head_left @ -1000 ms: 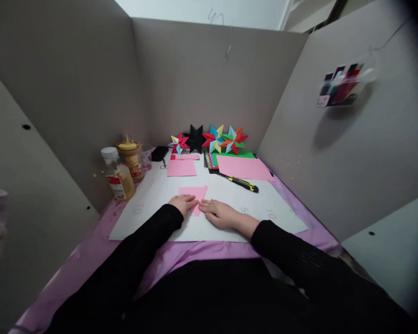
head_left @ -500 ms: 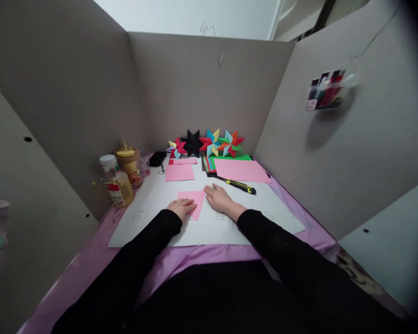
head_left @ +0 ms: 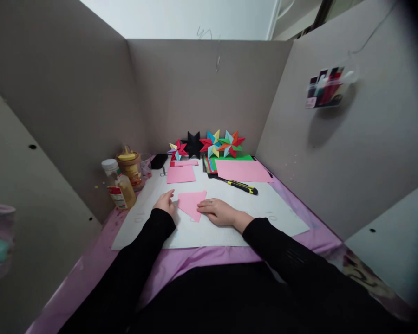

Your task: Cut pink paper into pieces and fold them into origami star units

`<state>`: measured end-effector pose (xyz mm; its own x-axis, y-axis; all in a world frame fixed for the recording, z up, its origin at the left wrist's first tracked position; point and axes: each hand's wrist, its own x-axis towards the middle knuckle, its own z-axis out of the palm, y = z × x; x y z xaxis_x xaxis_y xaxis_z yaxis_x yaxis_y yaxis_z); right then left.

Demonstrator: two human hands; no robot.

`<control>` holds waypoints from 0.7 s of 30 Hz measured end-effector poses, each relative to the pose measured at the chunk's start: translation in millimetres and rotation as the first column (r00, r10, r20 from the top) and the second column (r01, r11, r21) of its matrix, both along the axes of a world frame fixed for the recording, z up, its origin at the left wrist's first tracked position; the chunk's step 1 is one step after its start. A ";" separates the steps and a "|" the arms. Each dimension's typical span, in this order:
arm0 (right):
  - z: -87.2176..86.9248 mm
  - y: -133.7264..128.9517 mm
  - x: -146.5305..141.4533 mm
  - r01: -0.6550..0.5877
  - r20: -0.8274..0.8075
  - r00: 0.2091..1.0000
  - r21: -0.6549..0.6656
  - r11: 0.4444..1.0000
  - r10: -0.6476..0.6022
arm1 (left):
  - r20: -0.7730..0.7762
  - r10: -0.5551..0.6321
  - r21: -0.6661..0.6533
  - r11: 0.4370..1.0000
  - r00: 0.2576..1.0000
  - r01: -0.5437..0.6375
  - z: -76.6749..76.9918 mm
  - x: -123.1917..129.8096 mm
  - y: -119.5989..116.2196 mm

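Observation:
A pink sheet of paper (head_left: 188, 203), folded so that it tapers to a point toward me, lies on the large white sheet (head_left: 223, 236). My right hand (head_left: 220, 212) rests with outstretched fingers on its right edge. Just left of the paper, apart from it, is my left hand (head_left: 166, 203), its fingers loosely extended and holding nothing. Behind them lie a pink square of paper (head_left: 181, 174) and a larger pink sheet (head_left: 244, 170). A black-and-yellow utility knife (head_left: 242, 186) lies beyond my right hand.
Several folded paper stars (head_left: 194, 144) stand along the back panel. At left are a capped glue bottle (head_left: 121, 188), a brown jar (head_left: 130, 170), a clear cup (head_left: 145, 164), a black phone-like object (head_left: 159, 161) and small scissors (head_left: 163, 172). Grey panels (head_left: 205, 88) enclose the table.
My left hand has come off the pink paper and moved left. The right hand has slid down and left along the paper's right edge.

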<state>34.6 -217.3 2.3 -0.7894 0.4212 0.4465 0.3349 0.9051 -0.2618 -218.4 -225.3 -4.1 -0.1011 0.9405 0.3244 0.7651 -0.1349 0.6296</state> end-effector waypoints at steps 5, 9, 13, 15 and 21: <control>-3.3 2.6 -0.4 0.023 0.024 0.999 -0.039 0.999 -0.022 | 0.309 0.005 -0.088 0.996 0.951 0.023 -7.6 1.6 5.7; -4.6 2.9 0.2 0.021 0.008 1.000 -0.037 0.999 -0.021 | 0.480 0.008 -0.128 0.990 0.877 0.061 -4.4 2.2 8.6; -6.3 3.8 0.8 0.013 -0.008 1.000 -0.037 0.999 -0.013 | 0.527 -0.079 -0.086 0.986 0.846 0.146 -2.0 -1.0 11.4; -6.7 4.2 0.5 0.006 -0.013 1.000 -0.033 0.999 -0.007 | 0.495 -0.145 -0.047 0.980 0.857 0.193 -3.1 -1.2 12.1; -4.7 3.4 -0.2 0.011 -0.017 1.000 0.008 1.000 -0.011 | 0.162 -0.334 0.101 0.942 0.929 0.321 -1.4 4.1 10.1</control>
<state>34.5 -214.0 -2.5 -0.7770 0.4261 0.4634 0.3401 0.9036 -0.2606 -214.2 -215.2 -5.5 0.1477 0.9058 0.3972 0.5502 -0.4090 0.7281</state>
